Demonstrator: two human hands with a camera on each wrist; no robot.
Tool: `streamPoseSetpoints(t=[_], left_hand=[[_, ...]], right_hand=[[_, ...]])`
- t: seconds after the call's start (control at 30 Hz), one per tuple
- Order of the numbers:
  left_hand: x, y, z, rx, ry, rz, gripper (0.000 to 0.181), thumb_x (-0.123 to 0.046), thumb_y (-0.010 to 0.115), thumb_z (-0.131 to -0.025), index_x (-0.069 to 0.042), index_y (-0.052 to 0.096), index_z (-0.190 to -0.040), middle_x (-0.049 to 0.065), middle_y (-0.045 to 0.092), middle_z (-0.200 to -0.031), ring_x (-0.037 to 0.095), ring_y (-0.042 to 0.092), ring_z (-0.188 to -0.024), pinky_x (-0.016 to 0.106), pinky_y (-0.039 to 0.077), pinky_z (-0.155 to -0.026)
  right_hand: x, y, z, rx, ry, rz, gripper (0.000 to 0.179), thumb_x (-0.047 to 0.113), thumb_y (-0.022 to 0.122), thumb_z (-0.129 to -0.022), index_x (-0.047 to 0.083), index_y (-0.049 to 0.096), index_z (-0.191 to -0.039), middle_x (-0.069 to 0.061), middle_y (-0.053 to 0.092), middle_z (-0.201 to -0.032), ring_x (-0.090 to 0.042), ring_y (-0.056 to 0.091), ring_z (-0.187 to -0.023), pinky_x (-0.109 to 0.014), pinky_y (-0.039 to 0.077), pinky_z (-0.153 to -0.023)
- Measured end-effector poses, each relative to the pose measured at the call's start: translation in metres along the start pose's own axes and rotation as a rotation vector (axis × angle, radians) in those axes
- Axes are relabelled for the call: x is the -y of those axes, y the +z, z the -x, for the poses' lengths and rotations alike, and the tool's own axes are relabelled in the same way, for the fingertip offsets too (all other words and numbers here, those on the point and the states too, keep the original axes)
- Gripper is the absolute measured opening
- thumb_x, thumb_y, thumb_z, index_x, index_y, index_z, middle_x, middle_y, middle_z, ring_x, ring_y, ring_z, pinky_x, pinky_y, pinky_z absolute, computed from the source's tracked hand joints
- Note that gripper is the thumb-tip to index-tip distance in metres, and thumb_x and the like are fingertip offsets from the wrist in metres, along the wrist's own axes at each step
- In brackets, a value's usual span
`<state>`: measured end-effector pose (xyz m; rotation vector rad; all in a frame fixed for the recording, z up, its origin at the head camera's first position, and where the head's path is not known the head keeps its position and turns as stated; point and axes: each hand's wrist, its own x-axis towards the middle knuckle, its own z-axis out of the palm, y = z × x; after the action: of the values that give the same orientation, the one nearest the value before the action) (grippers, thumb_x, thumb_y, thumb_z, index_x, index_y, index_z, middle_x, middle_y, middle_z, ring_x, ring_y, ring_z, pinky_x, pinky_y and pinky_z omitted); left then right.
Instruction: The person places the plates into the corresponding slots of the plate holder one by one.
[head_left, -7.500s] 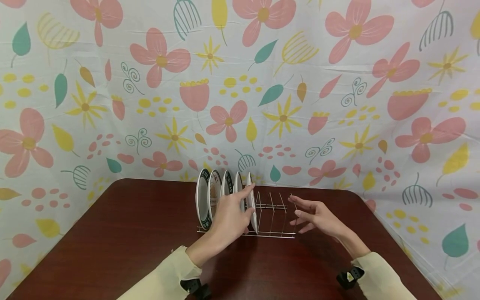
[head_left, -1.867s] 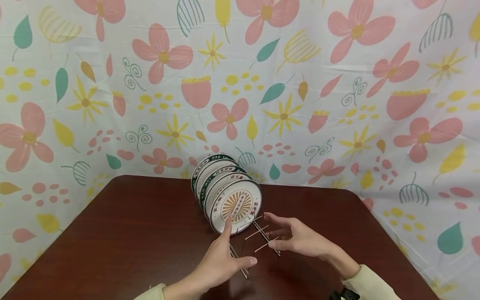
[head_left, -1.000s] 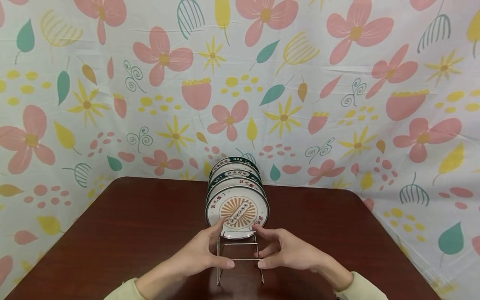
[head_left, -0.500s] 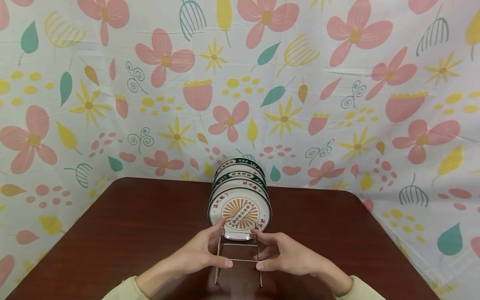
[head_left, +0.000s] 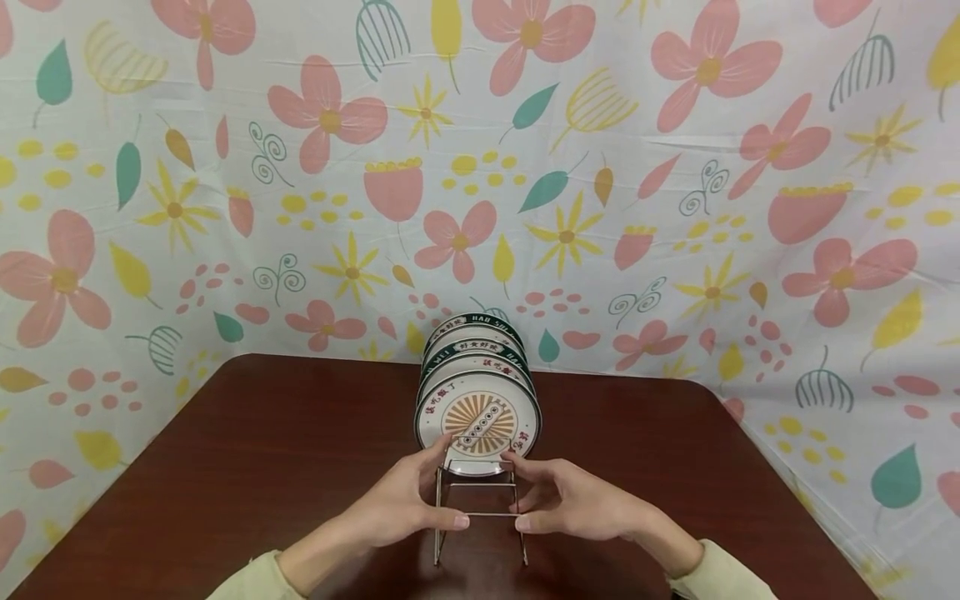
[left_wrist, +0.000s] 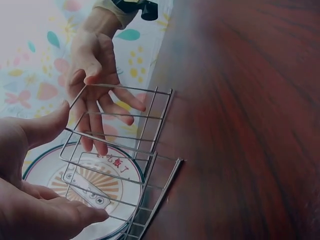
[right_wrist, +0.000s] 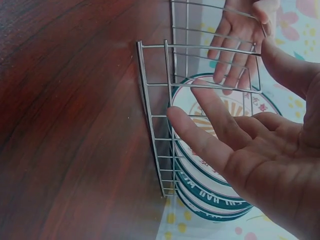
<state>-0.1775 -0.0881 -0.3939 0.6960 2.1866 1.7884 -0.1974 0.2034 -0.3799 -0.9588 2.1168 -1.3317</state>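
A wire dish rack [head_left: 491, 514] stands on the table, its near end toward me. Several round plates [head_left: 480, 417] stand upright in its far part, one behind another; the nearest has an orange sunburst print and red characters. My left hand [head_left: 390, 504] holds the rack's near left side between thumb and fingers. On the near right side, my right hand [head_left: 588, 504] holds it likewise. The right wrist view shows the right thumb [right_wrist: 287, 62] against a top wire corner, with fingers stretched along the side. Plates behind the front one show only their upper rims.
The dark red-brown wooden table [head_left: 285, 450] extends to both sides of the rack. Behind it hangs a white cloth [head_left: 600, 292] printed with flowers and leaves, close to the table's back edge.
The rack stood crosswise with plates at its left; it has been turned until its plateless end points toward me. Both hands moved to that end. Over the last second it has barely shifted.
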Motion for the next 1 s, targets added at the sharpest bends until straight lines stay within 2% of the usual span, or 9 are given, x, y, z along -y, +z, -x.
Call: streamPoseSetpoints(t=[0.5,0.73,0.83,0.9,1.0], left_hand=[[0.000,-0.002,-0.001,0.000,-0.020,-0.003,0.106,-0.006,0.088,-0.085,0.007,0.019,-0.164,0.028,0.023,-0.168,0.048,0.027,-0.152,0.063,0.024,-0.120],[-0.001,-0.004,0.002,0.016,-0.047,-0.003,0.108,-0.009,0.088,-0.086,0.004,0.016,-0.166,0.027,0.018,-0.170,0.047,0.026,-0.152,0.062,0.028,-0.119],[-0.002,-0.007,0.008,-0.001,-0.064,-0.021,0.109,-0.014,0.088,-0.087,0.001,0.016,-0.167,0.029,0.018,-0.169,0.048,0.030,-0.151,0.060,0.036,-0.115],[-0.005,-0.011,0.016,-0.011,-0.053,-0.043,0.105,-0.017,0.087,-0.089,0.001,0.019,-0.167,0.031,0.025,-0.166,0.049,0.038,-0.147,0.056,0.044,-0.111],[-0.016,-0.027,0.030,0.019,-0.018,-0.115,0.081,-0.017,0.083,-0.093,0.002,0.040,-0.159,0.026,0.057,-0.145,0.042,0.062,-0.127,0.044,0.057,-0.097]], right_hand=[[0.002,0.001,0.001,-0.022,0.022,0.006,0.081,0.008,0.074,-0.099,-0.008,0.027,-0.162,-0.029,0.033,-0.164,-0.024,0.069,-0.113,-0.029,0.058,-0.091],[0.003,0.004,0.003,-0.049,0.035,-0.029,0.083,0.008,0.076,-0.098,-0.007,0.026,-0.162,-0.030,0.030,-0.165,-0.035,0.067,-0.118,-0.031,0.058,-0.092],[0.007,0.003,0.007,-0.077,0.019,-0.027,0.086,0.009,0.077,-0.097,-0.004,0.025,-0.164,-0.030,0.032,-0.164,-0.042,0.063,-0.124,-0.039,0.058,-0.096],[0.010,0.000,0.012,-0.120,-0.013,0.004,0.085,0.011,0.078,-0.097,-0.003,0.027,-0.164,-0.030,0.039,-0.160,-0.042,0.063,-0.124,-0.040,0.058,-0.096],[0.016,-0.015,0.024,-0.258,-0.064,0.129,0.072,0.015,0.078,-0.098,0.000,0.043,-0.159,-0.021,0.057,-0.148,-0.032,0.070,-0.115,-0.040,0.060,-0.092]])
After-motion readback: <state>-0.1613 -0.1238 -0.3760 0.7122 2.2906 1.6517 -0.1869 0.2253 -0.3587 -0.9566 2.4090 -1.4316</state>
